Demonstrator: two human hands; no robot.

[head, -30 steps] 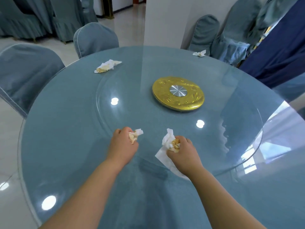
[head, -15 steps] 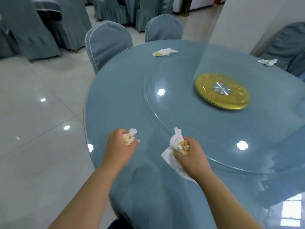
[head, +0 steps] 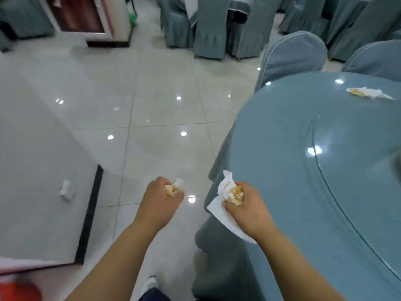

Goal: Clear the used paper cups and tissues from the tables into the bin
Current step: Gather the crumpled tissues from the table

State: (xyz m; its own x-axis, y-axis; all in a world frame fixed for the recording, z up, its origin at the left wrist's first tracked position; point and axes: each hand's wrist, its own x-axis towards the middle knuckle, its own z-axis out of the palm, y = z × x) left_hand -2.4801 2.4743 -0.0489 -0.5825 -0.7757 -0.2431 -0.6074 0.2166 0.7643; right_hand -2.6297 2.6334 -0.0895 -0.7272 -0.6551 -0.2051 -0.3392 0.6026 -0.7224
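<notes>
My left hand point(head: 159, 199) grips a small crumpled, stained tissue point(head: 173, 187) and hovers over the tiled floor, left of the table. My right hand point(head: 245, 208) holds a larger stained white tissue point(head: 225, 203) at the near left edge of the round blue table point(head: 303, 192), one corner hanging below my wrist. Another used tissue point(head: 368, 93) lies on the table's far side. No bin is clearly in view.
Covered chairs point(head: 290, 55) stand at the table's far edge and more line the back of the room. A grey wall or pillar face point(head: 39, 170) with a dark base fills the left. Something red point(head: 19, 292) shows at the bottom left corner. My shoe point(head: 149, 283) is below.
My view has swung left, away from the table, toward the floor. Both hands keep their tissues; the left hand has left the tabletop and is now over the floor.
</notes>
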